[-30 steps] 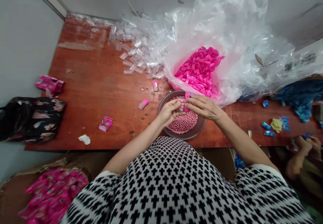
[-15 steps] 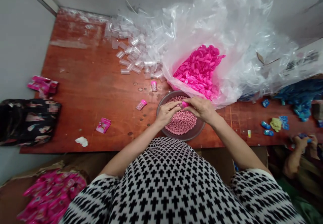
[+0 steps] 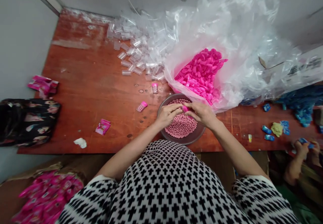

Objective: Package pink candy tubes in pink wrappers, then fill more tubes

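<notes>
Now pinching a pink cap (image 3: 185, 108) with the right hand (image 3: 202, 113) and gripping a small container (image 3: 182, 107), mostly covered by fingers, with the left hand (image 3: 168, 115), just above a bowl (image 3: 200, 129) of pink beads (image 3: 180, 127). Beside the bowl on the desk (image 3: 88, 82), two filled containers (image 3: 142, 107); farther back, a heap of clear containers (image 3: 141, 50) and a plastic bag (image 3: 234, 69) of pink caps (image 3: 202, 74).

Held lid (image 3: 185, 108): bright pink. Beads (image 3: 180, 127): dusty pink. Bowl (image 3: 188, 141): grey-brown. Heaped plastic pieces (image 3: 202, 76): hot pink. Tabletop (image 3: 85, 92): red-brown, dark spots. Shirt (image 3: 166, 187): off-white, black cross pattern. Bag (image 3: 37, 118): black, pale pinkish motifs. Tubes (image 3: 126, 73): clear, colourless. Crumpled scrap (image 3: 80, 142): white. Wad (image 3: 277, 129): pale yellow
</notes>
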`<action>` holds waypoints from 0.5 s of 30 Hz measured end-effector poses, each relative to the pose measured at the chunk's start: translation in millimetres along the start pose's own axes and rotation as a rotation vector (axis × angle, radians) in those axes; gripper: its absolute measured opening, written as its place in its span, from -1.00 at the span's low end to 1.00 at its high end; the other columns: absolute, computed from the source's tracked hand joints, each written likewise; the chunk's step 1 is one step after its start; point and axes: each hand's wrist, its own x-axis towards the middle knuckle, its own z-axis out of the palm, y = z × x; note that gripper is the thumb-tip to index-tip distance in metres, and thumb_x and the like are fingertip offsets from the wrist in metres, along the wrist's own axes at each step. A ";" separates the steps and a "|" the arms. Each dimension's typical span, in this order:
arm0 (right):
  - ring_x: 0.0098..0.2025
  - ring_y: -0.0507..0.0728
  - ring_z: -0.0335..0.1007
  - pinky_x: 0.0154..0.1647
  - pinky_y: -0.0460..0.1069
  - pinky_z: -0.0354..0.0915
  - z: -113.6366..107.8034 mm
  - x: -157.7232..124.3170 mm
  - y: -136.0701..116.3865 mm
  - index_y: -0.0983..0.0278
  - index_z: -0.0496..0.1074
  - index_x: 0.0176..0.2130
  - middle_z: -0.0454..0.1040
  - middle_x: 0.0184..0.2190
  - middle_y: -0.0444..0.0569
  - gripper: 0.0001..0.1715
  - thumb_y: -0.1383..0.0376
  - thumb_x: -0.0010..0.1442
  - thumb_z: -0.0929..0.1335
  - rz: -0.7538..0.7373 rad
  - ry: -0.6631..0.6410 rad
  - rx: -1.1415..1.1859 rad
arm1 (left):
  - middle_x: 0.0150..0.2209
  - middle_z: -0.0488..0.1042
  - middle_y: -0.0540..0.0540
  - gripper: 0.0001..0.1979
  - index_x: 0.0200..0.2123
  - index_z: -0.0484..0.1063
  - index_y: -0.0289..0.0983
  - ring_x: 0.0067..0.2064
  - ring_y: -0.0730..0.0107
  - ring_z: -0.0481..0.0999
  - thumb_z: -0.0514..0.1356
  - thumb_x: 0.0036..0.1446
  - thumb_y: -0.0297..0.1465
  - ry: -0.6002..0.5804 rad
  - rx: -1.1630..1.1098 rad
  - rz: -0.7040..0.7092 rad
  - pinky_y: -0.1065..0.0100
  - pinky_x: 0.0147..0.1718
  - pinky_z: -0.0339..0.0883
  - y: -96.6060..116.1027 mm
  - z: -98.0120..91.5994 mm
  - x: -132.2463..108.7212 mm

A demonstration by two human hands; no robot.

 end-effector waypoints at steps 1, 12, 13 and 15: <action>-0.22 0.12 0.42 -0.16 0.06 0.33 0.2 -2.5 2.4 0.23 0.40 -0.05 0.52 -0.25 0.01 -0.65 0.15 0.18 0.33 0.065 0.038 0.171 | -0.16 0.57 -0.13 -0.70 -0.17 0.55 -0.24 -0.14 0.25 0.54 0.24 0.04 -0.24 0.036 -0.098 -0.057 0.24 -0.08 0.36 -0.6 1.9 -0.9; -0.39 0.05 0.43 -0.27 0.03 0.42 23.6 -16.4 2.4 0.22 0.49 -0.29 0.51 -0.35 -0.10 -0.59 0.06 -0.12 0.49 0.478 0.214 0.995 | -0.17 0.58 -0.14 -0.69 -0.21 0.57 -0.26 -0.13 0.21 0.53 0.27 0.00 -0.22 0.103 -0.153 -0.055 0.17 -0.04 0.35 -1.4 3.8 -12.8; -0.36 0.05 0.43 -0.26 0.02 0.42 23.1 -13.0 -0.9 0.22 0.48 -0.28 0.50 -0.33 -0.10 -0.59 0.06 -0.12 0.49 0.497 0.198 1.044 | -0.18 0.58 -0.13 -0.72 -0.21 0.57 -0.24 -0.11 0.22 0.52 0.25 0.03 -0.23 0.087 -0.084 0.009 0.16 -0.01 0.33 -1.2 2.3 -13.5; -0.25 0.06 0.44 -0.20 0.03 0.42 21.2 -7.1 -7.9 0.20 0.46 -0.22 0.49 -0.24 -0.10 -0.57 0.12 -0.12 0.50 0.567 0.097 1.159 | -0.21 0.58 -0.12 -0.77 -0.22 0.57 -0.21 -0.06 0.23 0.49 0.22 0.08 -0.26 0.059 0.029 0.120 0.13 0.02 0.30 -1.0 0.3 -15.8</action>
